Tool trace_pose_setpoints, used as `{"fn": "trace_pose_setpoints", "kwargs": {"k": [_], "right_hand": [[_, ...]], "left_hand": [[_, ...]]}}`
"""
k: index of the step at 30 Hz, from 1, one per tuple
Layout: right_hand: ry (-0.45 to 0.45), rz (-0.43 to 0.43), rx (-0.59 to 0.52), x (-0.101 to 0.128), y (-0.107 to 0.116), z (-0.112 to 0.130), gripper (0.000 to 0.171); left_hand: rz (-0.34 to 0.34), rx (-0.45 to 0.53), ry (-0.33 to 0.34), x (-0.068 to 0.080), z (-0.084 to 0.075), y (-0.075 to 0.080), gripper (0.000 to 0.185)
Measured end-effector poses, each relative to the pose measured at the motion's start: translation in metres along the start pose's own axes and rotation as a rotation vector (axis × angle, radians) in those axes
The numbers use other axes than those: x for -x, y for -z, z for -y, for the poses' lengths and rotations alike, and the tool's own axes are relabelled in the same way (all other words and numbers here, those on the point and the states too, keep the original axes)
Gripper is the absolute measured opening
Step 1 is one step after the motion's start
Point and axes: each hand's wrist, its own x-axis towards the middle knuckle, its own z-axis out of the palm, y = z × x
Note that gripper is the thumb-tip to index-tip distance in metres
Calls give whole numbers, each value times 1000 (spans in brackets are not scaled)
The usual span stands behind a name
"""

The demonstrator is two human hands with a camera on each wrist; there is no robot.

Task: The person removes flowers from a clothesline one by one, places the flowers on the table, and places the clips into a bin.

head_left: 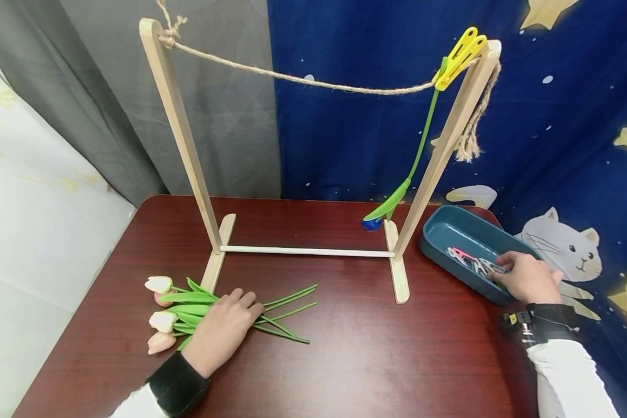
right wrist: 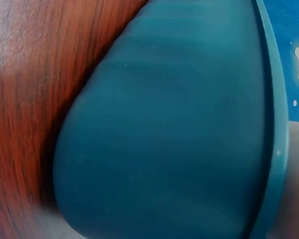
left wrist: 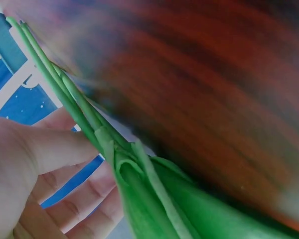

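Head view: dark red wooden worktop [head_left: 345,360], grey curtain and blue star-and-cat backdrop behind.

A wooden rack [head_left: 313,251] stands mid-worktop with a jute rope [head_left: 303,78] strung across; a yellow peg [head_left: 461,57] near its right post clips one green-stemmed flower [head_left: 397,200], hanging head down. Left hand [head_left: 223,328] lies over the tulip bunch [head_left: 188,307] at front left, fingers [left wrist: 55,149] curled round the green stems. Tulips: pale pink-white heads pointing left, stems trailing right past the hand. Right hand [head_left: 525,277] reaches into the teal tray [head_left: 449,223] at the worktop's right edge, fingertips at the pale pegs [head_left: 472,261] inside; whether it grips one I cannot tell.
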Motion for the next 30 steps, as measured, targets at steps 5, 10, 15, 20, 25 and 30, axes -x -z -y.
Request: {"fn": "trace_pose_setpoints", "kwargs": {"k": [5,10,15,20,25,30], "right_hand": [[-3,-1,5,2,0,-1,38],[-17,4,-2,2,-1,-1,39],[-17,6,-6,4,3,2,44],[34,-6,4,8,17,15,48],[113,-22,-9,15,37,36,51],[181,-72,-30,22,62,64,53]], "left_hand": [[6,-3,3,0,0,2,21],[19,-1,14,0,-1,6,22],[10,5,21,-2,-4,11,24],[-18,22,31,-6,-6,18,32],[-67,96,62,-17,-7,29,36],[-104,177,99,-32,-8,42,47]]}}
